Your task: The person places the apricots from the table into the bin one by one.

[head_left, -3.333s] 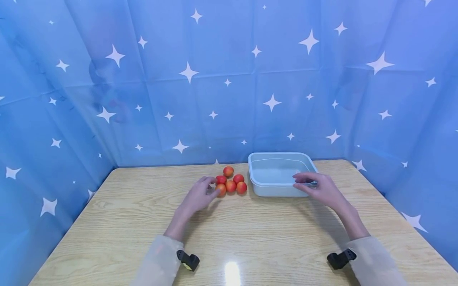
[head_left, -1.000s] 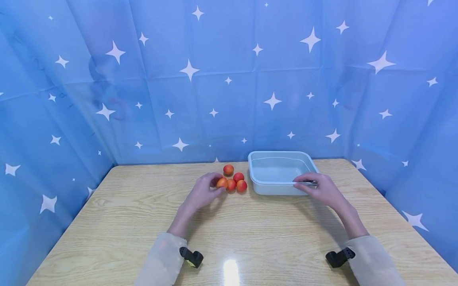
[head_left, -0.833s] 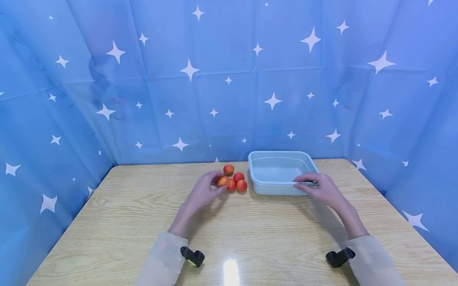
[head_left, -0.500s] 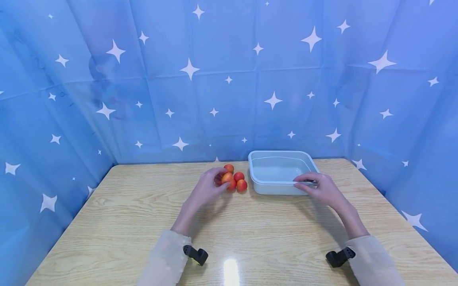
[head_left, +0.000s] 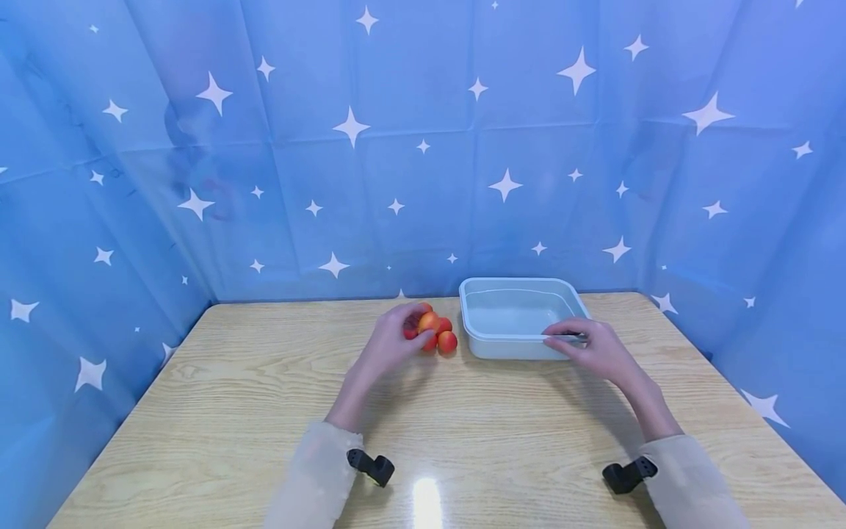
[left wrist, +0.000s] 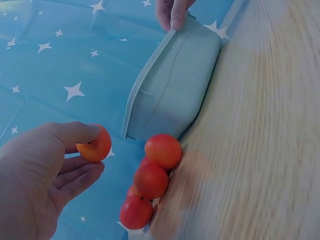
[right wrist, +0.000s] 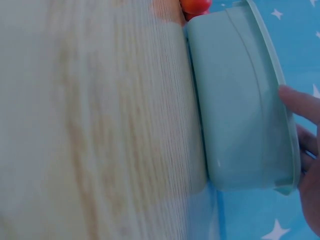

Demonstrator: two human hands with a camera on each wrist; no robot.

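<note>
My left hand (head_left: 391,339) pinches a small round red-orange fruit (left wrist: 97,146) between thumb and fingers. In the left wrist view that fruit is raised off the table, apart from the others. Several similar fruits (head_left: 447,342) sit close together on the table below it, some partly hidden by the hand in the head view. A pale blue plastic tub (head_left: 502,349) stands just right of them, upright. My right hand (head_left: 591,347) grips the tub's near right rim, thumb on the outside in the head view. No fruit is visible inside the tub.
The light wood-grain table (head_left: 476,426) ends at a blue curtain (head_left: 436,176) with white stars, which stands behind the tub and on both sides. Black wrist cameras (head_left: 371,467) sit at both sleeve cuffs.
My left hand has taken hold of a fruit at the left of the group, lifted it and moved it right over the others. The right hand has stayed on the tub's rim.
</note>
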